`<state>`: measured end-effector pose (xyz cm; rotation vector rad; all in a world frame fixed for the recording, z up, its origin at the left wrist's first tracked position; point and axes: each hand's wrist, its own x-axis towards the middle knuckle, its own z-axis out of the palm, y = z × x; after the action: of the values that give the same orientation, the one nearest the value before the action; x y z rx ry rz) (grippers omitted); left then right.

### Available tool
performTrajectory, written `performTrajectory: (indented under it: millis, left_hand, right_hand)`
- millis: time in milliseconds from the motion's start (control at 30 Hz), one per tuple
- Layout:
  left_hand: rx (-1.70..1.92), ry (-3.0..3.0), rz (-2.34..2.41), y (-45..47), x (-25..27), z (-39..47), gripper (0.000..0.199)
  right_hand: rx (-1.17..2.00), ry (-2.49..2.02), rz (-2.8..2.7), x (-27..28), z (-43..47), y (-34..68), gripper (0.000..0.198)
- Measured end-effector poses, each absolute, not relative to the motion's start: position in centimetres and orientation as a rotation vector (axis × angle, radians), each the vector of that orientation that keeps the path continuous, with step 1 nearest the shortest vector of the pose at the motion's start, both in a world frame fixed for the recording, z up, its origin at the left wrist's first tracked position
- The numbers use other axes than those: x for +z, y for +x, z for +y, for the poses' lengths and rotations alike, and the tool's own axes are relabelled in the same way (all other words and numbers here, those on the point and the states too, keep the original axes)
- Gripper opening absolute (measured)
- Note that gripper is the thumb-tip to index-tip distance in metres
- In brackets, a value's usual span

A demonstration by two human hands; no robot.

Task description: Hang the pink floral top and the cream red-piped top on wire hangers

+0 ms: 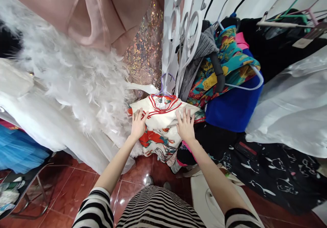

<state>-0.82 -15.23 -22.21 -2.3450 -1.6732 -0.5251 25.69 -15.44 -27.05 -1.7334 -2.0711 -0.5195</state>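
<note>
A cream dress [165, 120] with red piping at the collar and a red floral print hangs in front of me on a purple hanger [163, 91]. My left hand [139, 124] lies against the left side of its chest, fingers spread and pointing up. On the right side, near the shoulder, my right hand [186, 124] rests the same way, its fingers apart. Neither hand grips the cloth. The dress's lower part looks bunched in folds.
White feathered clothing [84, 81] hangs at the left, below a pink satin garment [102, 13]. A white metal scrollwork stand [176, 34] rises behind the dress. Hung clothes, including a teal floral garment [224, 61], crowd the right. A white stool-like seat [212, 200] stands below.
</note>
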Motion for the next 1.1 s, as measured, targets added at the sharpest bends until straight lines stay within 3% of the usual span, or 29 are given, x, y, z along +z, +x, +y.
performTrajectory:
  millis: [533,900,1100]
  left_hand:
    - [-0.789,-2.380,-1.687,-0.1,-23.6,-15.7,0.064]
    - [-0.557,-2.359,-1.817,0.5,-22.2,-16.4,0.064]
    - [-0.516,-2.307,-1.925,1.3,-21.5,-16.5,0.050]
  right_hand:
    - [-0.575,-1.776,-2.164,-27.5,-17.5,25.4,0.100]
    - [-0.549,-1.764,-2.221,-27.2,-17.6,25.8,0.101]
    - [-0.487,-1.735,-2.260,-26.9,-17.7,26.2,0.096]
